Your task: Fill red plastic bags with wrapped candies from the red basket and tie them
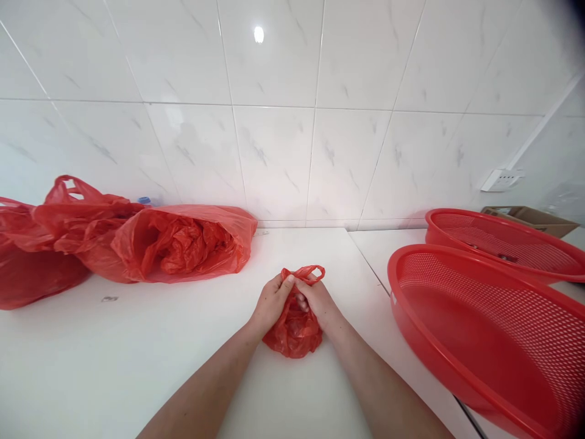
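A small red plastic bag (292,332) lies crumpled on the white counter (137,341) in front of me. Both my hands are closed on its top. My left hand (270,302) pinches the bag's neck from the left. My right hand (320,302) grips it from the right, and a handle loop sticks up just above the fingers. What the bag contains is hidden.
Several larger red plastic bags (183,244) lie against the tiled wall at the left. Two red mesh baskets (479,329) stand at the right, one behind the other. A cardboard box (530,216) and a wall socket (500,180) are at the far right.
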`<state>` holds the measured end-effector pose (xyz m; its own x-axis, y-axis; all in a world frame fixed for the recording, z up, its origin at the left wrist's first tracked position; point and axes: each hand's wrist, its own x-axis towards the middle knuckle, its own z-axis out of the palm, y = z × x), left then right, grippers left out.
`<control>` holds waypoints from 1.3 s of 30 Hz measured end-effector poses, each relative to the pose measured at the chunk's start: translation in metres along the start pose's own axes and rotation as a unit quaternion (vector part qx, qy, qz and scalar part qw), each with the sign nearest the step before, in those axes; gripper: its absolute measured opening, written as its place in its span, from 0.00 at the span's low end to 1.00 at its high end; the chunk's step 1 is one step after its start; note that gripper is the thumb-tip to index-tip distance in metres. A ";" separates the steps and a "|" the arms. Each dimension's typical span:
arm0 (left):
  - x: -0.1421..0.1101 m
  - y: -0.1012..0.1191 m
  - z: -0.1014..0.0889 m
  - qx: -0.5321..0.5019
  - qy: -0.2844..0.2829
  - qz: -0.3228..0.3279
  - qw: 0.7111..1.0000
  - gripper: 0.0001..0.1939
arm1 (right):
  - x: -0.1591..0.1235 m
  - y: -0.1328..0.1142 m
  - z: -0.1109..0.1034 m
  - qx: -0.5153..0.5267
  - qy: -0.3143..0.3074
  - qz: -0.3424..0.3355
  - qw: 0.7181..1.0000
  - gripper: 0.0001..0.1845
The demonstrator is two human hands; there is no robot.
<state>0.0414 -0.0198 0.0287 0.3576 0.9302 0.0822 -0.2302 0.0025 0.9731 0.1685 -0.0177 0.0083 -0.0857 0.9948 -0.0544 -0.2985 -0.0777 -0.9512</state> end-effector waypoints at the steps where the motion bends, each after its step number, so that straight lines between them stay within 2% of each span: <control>1: 0.001 0.000 0.000 -0.016 -0.009 -0.008 1.000 0.15 | -0.001 0.000 -0.001 0.016 -0.022 -0.004 1.000 0.12; 4: 0.003 0.001 -0.003 -0.058 -0.030 -0.032 0.997 0.19 | -0.003 -0.003 -0.004 0.113 -0.084 0.014 0.990 0.11; 6: 0.004 0.002 -0.006 -0.082 -0.033 -0.046 0.995 0.19 | -0.004 -0.006 -0.007 0.182 -0.114 0.045 0.976 0.16; 8: 0.004 0.001 -0.009 -0.089 -0.011 -0.057 0.994 0.19 | -0.003 -0.006 -0.009 0.224 -0.133 0.064 0.963 0.25; 10: 0.005 -0.001 -0.011 -0.082 0.022 -0.062 0.995 0.19 | -0.003 -0.004 -0.010 0.231 -0.136 0.061 0.962 0.27; 14: 0.007 -0.007 -0.014 -0.074 0.045 -0.047 0.995 0.19 | -0.003 0.001 -0.012 0.163 -0.126 0.038 0.978 0.19; 18: 0.007 -0.010 -0.014 -0.067 0.050 -0.028 0.996 0.19 | -0.006 -0.001 -0.013 0.079 -0.133 0.020 0.988 0.30; 20: 0.008 -0.009 -0.014 -0.053 0.062 -0.008 0.997 0.20 | -0.006 -0.004 -0.012 0.026 -0.123 0.003 0.992 0.30; 22: 0.007 -0.009 -0.014 -0.025 0.079 0.014 0.996 0.21 | -0.006 -0.004 -0.009 -0.039 -0.090 -0.023 0.995 0.26; 24: 0.007 -0.008 -0.014 0.016 0.086 0.030 0.996 0.21 | -0.004 -0.002 -0.007 -0.118 -0.031 -0.053 0.991 0.17; 27: 0.004 -0.006 -0.011 0.077 0.062 0.048 0.994 0.19 | -0.002 0.004 -0.004 -0.198 0.048 -0.075 0.976 0.05; 32: 0.000 -0.005 -0.006 0.145 0.000 0.084 0.986 0.16 | -0.003 0.004 -0.004 -0.197 0.085 -0.104 0.971 0.05; 39: 0.000 -0.008 -0.007 0.212 -0.024 0.114 0.970 0.14 | -0.004 0.000 -0.004 -0.209 0.087 -0.162 0.961 0.06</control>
<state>0.0369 -0.0167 0.0194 0.3848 0.8709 0.3057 0.0811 -0.3618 0.9287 0.1727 -0.0213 0.0074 0.1176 0.9613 0.2493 0.1282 0.2342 -0.9637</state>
